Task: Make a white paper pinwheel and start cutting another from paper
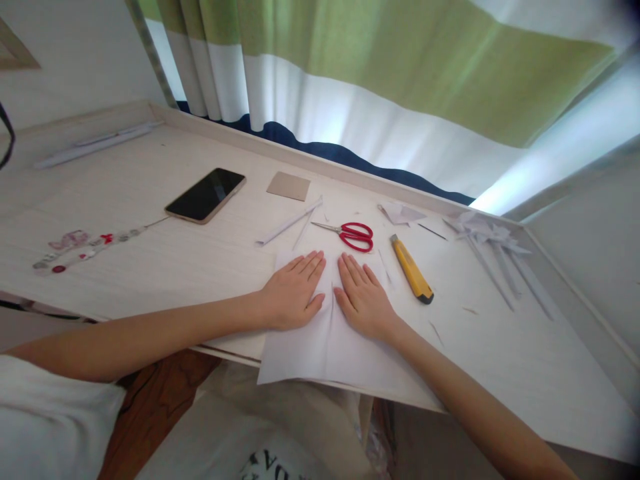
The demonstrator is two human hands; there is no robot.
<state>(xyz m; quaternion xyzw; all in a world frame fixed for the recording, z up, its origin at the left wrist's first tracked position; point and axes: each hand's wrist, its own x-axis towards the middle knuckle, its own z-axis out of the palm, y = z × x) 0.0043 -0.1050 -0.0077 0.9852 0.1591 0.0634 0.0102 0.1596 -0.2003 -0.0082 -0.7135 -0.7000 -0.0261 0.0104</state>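
Through the head camera I have a sheet of paper (300,353) on the table (200,267), on the person's side of the scissors (345,232). A crease runs up its middle, roughly toward the scissors. The left hand (295,293) lies palm down on the paper, nearer than the scissors and to their left, fingers straight and close together, thumb a little out. The right hand (366,301) mirrors it, just this side of the scissors' handles. Neither pinches anything; both rest flat, one on each side of the crease.

I judge the sheet very light and thin, limp overall but perhaps stiffer along the crease. It should slide easily on the table and wrinkle or tear if tugged, so I'd use one flat palm as an anchor. For a hold I'd choose the near left corner, well apart from the scissors; it seems to reach past the table edge, so a fingertip could get under it.

The cutter (411,269) lies to the right of the scissors, a rolled paper stick (289,223) to their left, and the phone (206,195) farther left.
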